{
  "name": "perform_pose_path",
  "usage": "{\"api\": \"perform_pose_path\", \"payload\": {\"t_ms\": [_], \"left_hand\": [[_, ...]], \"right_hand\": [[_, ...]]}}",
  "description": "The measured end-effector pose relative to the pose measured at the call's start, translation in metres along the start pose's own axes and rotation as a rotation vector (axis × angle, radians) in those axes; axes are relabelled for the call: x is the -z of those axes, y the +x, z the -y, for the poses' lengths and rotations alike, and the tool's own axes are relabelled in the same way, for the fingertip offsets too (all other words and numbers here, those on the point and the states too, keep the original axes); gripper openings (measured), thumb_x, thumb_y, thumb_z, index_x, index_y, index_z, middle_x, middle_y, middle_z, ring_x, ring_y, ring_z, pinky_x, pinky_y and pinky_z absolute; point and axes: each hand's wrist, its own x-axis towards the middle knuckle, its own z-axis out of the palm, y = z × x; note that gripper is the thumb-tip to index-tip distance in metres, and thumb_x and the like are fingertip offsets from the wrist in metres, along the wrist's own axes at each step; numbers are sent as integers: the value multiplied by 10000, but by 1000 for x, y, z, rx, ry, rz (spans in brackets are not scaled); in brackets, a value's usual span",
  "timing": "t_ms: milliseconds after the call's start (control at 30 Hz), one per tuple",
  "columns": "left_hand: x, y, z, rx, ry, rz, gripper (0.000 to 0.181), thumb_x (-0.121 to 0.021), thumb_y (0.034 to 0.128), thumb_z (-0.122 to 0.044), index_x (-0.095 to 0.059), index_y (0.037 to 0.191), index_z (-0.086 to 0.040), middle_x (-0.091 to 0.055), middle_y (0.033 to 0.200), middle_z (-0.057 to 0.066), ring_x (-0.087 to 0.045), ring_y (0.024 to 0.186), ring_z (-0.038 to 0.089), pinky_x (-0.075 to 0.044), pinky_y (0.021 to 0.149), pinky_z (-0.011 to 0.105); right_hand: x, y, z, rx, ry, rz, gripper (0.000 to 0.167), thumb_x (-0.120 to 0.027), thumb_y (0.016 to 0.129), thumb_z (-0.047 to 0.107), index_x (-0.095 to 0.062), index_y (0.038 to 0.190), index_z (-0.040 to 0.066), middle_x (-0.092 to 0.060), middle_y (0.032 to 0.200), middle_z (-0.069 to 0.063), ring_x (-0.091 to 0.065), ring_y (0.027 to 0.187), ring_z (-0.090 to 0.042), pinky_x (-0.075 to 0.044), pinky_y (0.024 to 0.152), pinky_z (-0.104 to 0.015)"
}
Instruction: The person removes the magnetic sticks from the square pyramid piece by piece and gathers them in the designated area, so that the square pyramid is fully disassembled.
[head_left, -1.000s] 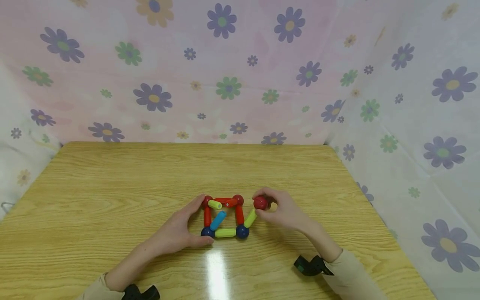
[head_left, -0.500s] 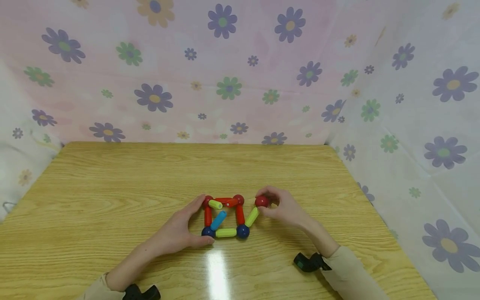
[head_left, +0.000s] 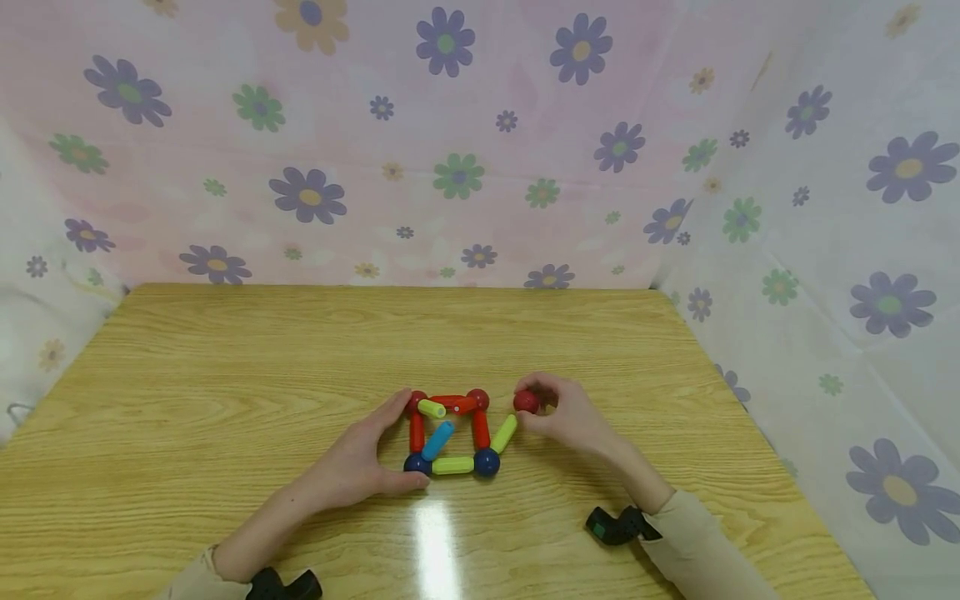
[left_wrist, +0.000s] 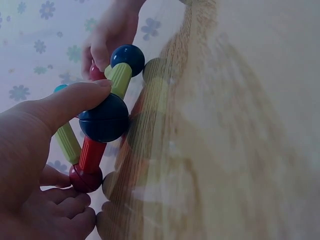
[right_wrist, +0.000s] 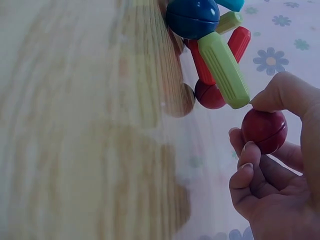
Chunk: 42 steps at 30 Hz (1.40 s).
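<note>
A square frame of magnetic sticks and balls lies on the table, with red balls (head_left: 477, 401) at its back corners and dark blue balls (head_left: 487, 462) at the front. My left hand (head_left: 351, 462) grips its left side, thumb on the front-left blue ball (left_wrist: 104, 120), fingers by the back-left red ball (left_wrist: 86, 178). One stick rises from each corner: a blue one (head_left: 438, 441) front-left, a yellow-green one (right_wrist: 224, 70) leaning right from front-right. Between thumb and fingers, my right hand (head_left: 570, 417) pinches a loose red ball (right_wrist: 265, 131) close to that leaning stick's tip; contact is unclear.
The wood-grain table (head_left: 225, 358) extends around the frame on every side. Flower-patterned cloth (head_left: 510, 242) hangs behind it and along the right. Black wrist cameras (head_left: 618, 525) sit by both sleeves.
My right hand has shifted slightly to the right with the red ball, and the front-right yellow-green stick shows more of its length. The left hand stays on the frame.
</note>
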Motion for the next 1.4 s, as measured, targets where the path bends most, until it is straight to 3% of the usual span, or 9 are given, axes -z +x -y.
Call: {"api": "perform_pose_path", "payload": {"t_ms": [200, 600, 733, 1033, 1233, 1400], "left_hand": [[1, 0, 0, -2, 2, 0, 1149, -863, 729, -503, -217, 1605, -133, -237, 1652, 80, -237, 1511, 351, -276, 1179, 586], [0, -3, 1, 18, -4, -2, 1161, -862, 720, -524, -214, 1607, -148, -235, 1653, 79, -241, 1508, 352, -275, 1180, 581], [-1, -3, 1, 25, -8, -8, 1164, -870, 710, -520, -222, 1606, -157, -244, 1650, 79, -244, 1508, 349, -276, 1181, 578], [-1, -1, 3, 17, -10, -3, 1156, -866, 715, -522, -223, 1606, -163, -239, 1653, 62, -239, 1512, 339, -270, 1185, 575], [-2, 0, 3, 14, -13, 2, 1148, -861, 722, -525, -220, 1607, -174, -229, 1657, 45, -233, 1515, 333, -271, 1184, 580], [-2, 1, 2, 7, -5, -1, 1148, -859, 725, -523, -220, 1607, -163, -232, 1656, 53, -233, 1515, 331, -270, 1186, 577]], "right_hand": [[1, 2, 0, -16, -13, -9, 284, -764, 839, 102, -677, 1109, 87, -668, 939, -25, -593, 808, -185, -498, 685, -246], [8, 13, -10, 42, -19, -2, 329, -775, 873, 150, -706, 1185, 75, -679, 1024, -33, -608, 868, -182, -510, 750, -249], [13, 26, -13, 78, -23, -4, 353, -772, 881, 143, -706, 1218, 58, -676, 1035, -42, -608, 887, -186, -513, 772, -252], [14, 66, -19, -64, 55, -54, 355, -783, 880, 209, -668, 1200, 107, -705, 1084, -52, -654, 972, -204, -530, 903, -382], [14, 87, -22, -84, 10, -48, 413, -767, 895, 288, -667, 1275, 161, -712, 1136, -7, -678, 1020, -171, -539, 946, -387], [15, 103, -24, -83, 16, -38, 450, -748, 914, 267, -643, 1333, 141, -694, 1214, -46, -669, 1102, -212, -523, 996, -417]]}}
